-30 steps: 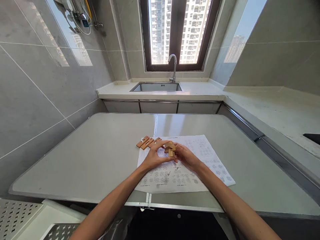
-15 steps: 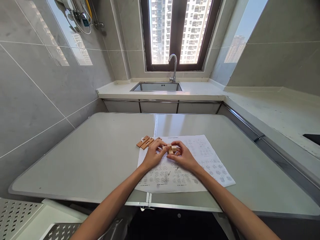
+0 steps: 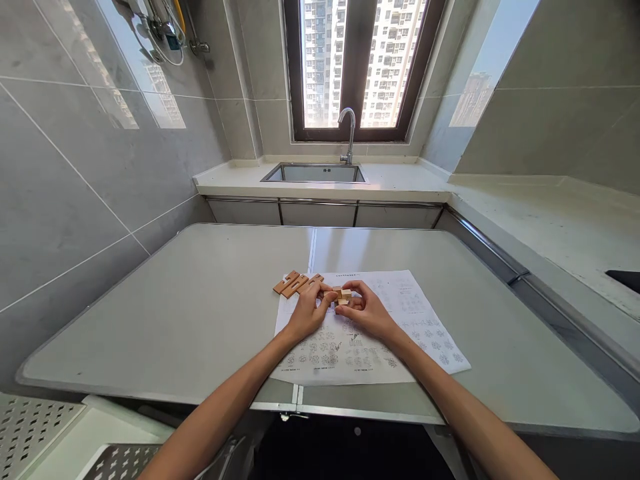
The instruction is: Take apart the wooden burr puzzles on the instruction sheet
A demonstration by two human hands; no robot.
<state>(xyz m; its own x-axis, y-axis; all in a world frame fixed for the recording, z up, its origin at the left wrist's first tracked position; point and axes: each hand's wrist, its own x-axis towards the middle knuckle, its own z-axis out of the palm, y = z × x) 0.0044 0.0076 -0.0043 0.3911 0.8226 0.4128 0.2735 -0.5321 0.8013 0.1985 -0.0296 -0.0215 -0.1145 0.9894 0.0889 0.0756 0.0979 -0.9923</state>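
Note:
Between my two hands sits a small wooden block puzzle of pale interlocking pieces, just above or on the printed sheet. My left hand grips its left side with thumb and fingers. On the right side, my right hand pinches it with the thumb below and the fingers curled over. Flat, darker wooden pieces with slots lie in a row at the sheet's upper left corner, close by my left fingers. My fingers cover part of the puzzle and the nearest flat piece.
The sheet with printed diagrams lies on a pale folding table. Beyond it is a counter with a sink and a tap. A perforated white rack stands at the lower left, and another counter runs along the right.
My left hand has shifted slightly, uncovering more of the flat wooden pieces. The block puzzle looks slightly turned between my fingers, while both hands keep hold of it.

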